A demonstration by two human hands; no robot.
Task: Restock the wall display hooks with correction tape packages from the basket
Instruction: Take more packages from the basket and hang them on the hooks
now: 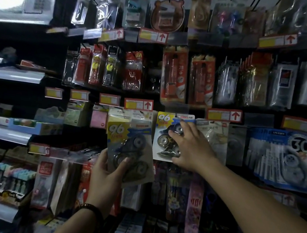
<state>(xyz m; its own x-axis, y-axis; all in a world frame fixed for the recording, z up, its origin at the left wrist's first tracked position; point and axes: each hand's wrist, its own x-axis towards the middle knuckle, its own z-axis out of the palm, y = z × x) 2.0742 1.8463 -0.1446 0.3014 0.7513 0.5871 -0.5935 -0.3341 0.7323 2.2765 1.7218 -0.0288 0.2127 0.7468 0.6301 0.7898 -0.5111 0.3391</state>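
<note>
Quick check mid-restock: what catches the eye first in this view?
The right hand stands out at centre, gripping a yellow-and-blue "96" correction tape package high among the hanging stock. Just left and lower, the left hand holds a matching second package, tilted. At far right hangs a thick row of blue "30" packs.

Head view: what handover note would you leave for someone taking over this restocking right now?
Left hand: grips a spare correction tape package by its lower half, held in front of the display.
Right hand: holds a second package flat against the wall, with fingers near its top and thumb under its lower edge.
Done: one package is up at display height, but I cannot tell whether it is hung yet.
Left: finish hanging the second package, then hang the spare one. The basket is out of view, so remaining stock is unknown.
</note>
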